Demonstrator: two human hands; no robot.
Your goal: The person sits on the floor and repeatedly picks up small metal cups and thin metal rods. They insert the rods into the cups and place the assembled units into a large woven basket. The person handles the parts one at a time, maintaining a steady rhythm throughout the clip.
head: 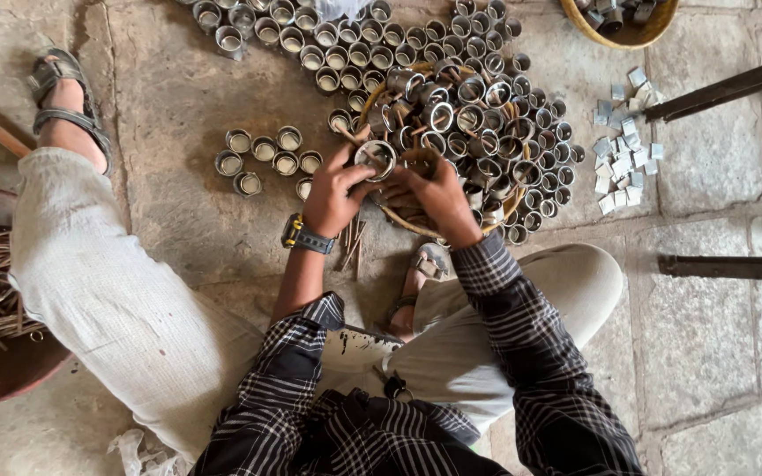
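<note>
Metal ring (375, 157), a short shiny tin cylinder, sits pinched between my two hands above the near rim of the woven basket (396, 222): my left hand (335, 196) curls its fingers around one side of it, my right hand (437, 196) closes in on the other, so the open mouth faces up at me. I sit on the rough stone floor (707, 335) with knees spread, which I judge keeps the basket within easy reach between my legs. A few thin wooden sticks (352, 242) lie below my left wrist, by the black wristwatch (302, 235). Left of my hands, a small cluster of rings (266, 159) stands upright, apart from the heap. Beyond, the basket brims with jumbled rings (478, 132). Small flat square metal pieces (623, 163) lie scattered to its right, and rows of upright rings (328, 40) stand farthest off.
</note>
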